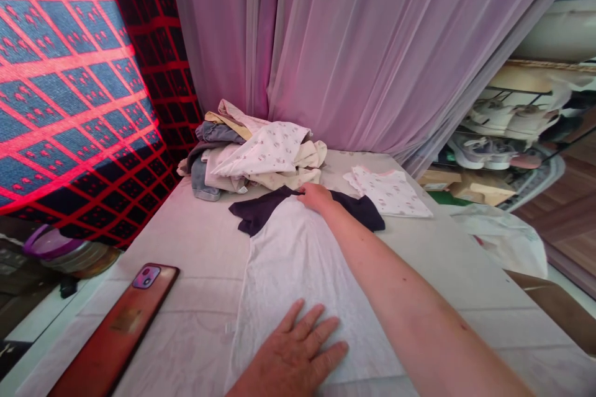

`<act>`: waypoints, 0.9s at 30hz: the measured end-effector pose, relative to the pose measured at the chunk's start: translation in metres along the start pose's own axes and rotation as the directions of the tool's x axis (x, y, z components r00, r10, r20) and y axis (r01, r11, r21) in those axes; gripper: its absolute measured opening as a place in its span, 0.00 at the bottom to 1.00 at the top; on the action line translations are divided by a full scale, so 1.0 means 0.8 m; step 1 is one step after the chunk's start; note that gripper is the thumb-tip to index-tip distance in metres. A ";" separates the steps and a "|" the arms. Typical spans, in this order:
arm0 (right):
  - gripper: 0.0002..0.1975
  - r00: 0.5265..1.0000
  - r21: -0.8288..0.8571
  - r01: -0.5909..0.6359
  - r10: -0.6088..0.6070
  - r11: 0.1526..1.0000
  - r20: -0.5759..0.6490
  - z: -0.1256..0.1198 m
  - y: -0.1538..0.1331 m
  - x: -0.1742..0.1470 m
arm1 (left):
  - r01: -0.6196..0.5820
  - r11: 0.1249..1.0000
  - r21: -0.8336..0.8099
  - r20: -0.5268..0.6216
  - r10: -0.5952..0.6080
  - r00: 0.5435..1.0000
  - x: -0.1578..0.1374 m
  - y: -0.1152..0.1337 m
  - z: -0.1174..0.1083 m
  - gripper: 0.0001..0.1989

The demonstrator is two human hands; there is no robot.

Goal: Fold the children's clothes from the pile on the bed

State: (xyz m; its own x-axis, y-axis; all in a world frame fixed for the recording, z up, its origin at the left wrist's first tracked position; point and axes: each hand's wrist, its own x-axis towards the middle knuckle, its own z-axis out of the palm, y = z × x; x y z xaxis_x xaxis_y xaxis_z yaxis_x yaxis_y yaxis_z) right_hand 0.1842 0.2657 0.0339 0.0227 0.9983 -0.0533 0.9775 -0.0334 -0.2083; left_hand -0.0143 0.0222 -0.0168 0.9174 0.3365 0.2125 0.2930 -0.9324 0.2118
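A T-shirt with a light grey body and dark short sleeves lies spread on the covered surface, its neck end pointing away from me. My right hand reaches across it and is closed on the fabric at the neckline. Near the hem end, my left hand rests flat on the grey body with its fingers spread. My right forearm hides part of the shirt's right side. Right of the dark sleeve lies a folded white printed garment.
A heap of clothes lies at the back left, against purple curtains. A reddish phone lies at the left edge. Shelves with shoes stand at right, and a plastic bag is beside the surface.
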 end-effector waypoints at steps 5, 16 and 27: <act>0.11 1.000 -0.023 0.002 -0.002 1.000 -0.012 0.005 -0.001 0.009 | 0.058 0.979 -0.197 0.143 -0.030 0.989 0.002 0.007 -0.027 0.36; 0.16 0.989 0.048 -0.015 0.022 0.999 -0.145 0.020 -0.019 -0.009 | 0.122 0.958 -0.258 0.165 -0.081 0.983 0.001 0.016 -0.038 0.35; 0.18 0.903 0.026 0.409 -0.401 0.912 -0.154 0.039 -0.055 -0.069 | 0.121 0.951 -0.284 0.129 -0.088 0.988 0.002 0.018 -0.037 0.36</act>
State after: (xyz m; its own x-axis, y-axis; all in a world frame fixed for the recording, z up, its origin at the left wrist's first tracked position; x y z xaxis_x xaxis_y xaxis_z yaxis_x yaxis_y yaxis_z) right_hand 0.1333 0.2103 0.0154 -0.3388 0.9224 0.1854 0.8956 0.3765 -0.2369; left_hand -0.0167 0.0132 0.0146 0.9152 0.3971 0.0685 0.3134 -0.8084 0.4983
